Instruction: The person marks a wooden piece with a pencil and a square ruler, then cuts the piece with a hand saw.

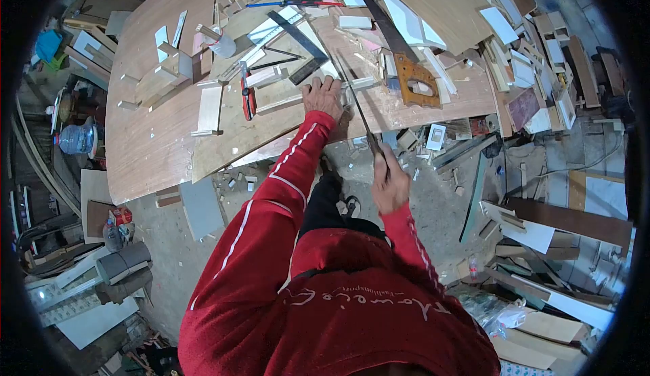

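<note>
My left hand [321, 97] presses a narrow wooden strip [284, 103] against the workbench near its front edge, fingers bent over it. In my right hand [391, 181] is the handle of a hand saw [363, 120]. Its blade appears nearly edge-on and crosses the strip just right of my left hand. A dark try square [298, 43] lies beyond my left hand. To the left is a red utility knife [248, 98]. A second saw with a wooden handle [414, 83] rests on the bench at the right.
The wooden workbench [159, 166] carries a white cup [221, 44], a small wooden piece with pegs [162, 78] and many offcuts. Boards and scraps are heaped at the right. A large water bottle [76, 139] stands at the left. More scraps lie on the floor.
</note>
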The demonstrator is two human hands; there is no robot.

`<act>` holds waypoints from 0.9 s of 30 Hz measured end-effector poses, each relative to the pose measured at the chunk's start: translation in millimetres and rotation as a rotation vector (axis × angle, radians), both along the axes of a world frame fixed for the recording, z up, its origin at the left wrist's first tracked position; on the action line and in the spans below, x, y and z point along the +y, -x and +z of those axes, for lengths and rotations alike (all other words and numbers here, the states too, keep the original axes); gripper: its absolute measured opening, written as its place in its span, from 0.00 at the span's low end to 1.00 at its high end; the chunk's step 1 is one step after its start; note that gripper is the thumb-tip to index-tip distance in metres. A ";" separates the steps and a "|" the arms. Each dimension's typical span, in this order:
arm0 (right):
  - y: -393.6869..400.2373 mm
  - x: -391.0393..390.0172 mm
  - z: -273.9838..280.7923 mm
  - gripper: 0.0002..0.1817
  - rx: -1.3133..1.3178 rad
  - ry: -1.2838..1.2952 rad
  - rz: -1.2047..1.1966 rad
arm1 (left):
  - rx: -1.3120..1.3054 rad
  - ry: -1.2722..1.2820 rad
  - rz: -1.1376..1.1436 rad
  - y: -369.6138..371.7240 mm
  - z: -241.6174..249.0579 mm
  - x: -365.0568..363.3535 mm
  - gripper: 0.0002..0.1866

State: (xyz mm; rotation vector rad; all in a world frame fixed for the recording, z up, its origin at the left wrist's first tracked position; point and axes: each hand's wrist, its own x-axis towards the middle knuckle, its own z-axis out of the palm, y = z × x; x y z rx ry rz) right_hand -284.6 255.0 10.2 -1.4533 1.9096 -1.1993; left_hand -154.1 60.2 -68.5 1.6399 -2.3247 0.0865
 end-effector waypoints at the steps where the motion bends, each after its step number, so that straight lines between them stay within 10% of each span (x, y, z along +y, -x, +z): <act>1: 1.5 13.8 2.8 0.15 0.036 -0.047 -0.019 | 0.015 -0.010 0.001 0.5 1.4 0.9 0.14; 27: 0.5 -9.2 -3.3 0.16 0.022 0.063 0.006 | -0.018 -0.022 0.015 0.9 -1.7 -1.9 0.17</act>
